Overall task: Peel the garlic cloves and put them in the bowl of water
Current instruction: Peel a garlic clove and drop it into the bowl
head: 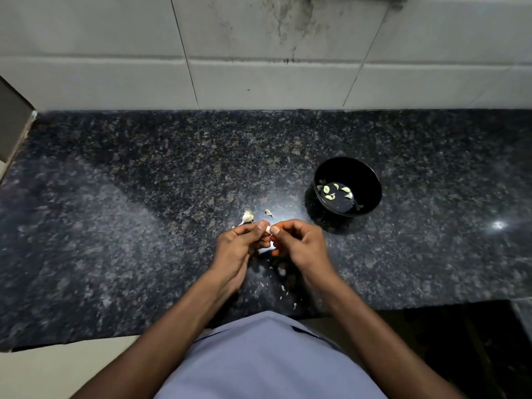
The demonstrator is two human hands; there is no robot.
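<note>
A small pale garlic clove [269, 230] is pinched between the fingertips of both hands, just above the dark granite counter [144, 211]. My left hand [239, 249] grips it from the left and my right hand [299, 246] from the right, thumbnails meeting on it. Most of the clove is hidden by the fingers. To the right and farther back stands a black bowl [371, 180] of water with several peeled cloves [335, 192] floating in it. The rest of the garlic bulb [247, 217] lies on the counter just beyond my left hand.
A loose bit of garlic skin [269, 213] lies near the bulb. Small peel scraps [283, 287] are scattered on the counter below my hands. A white tiled wall [259, 67] rises behind the counter. The counter's front edge runs near my blue shirt [267, 358].
</note>
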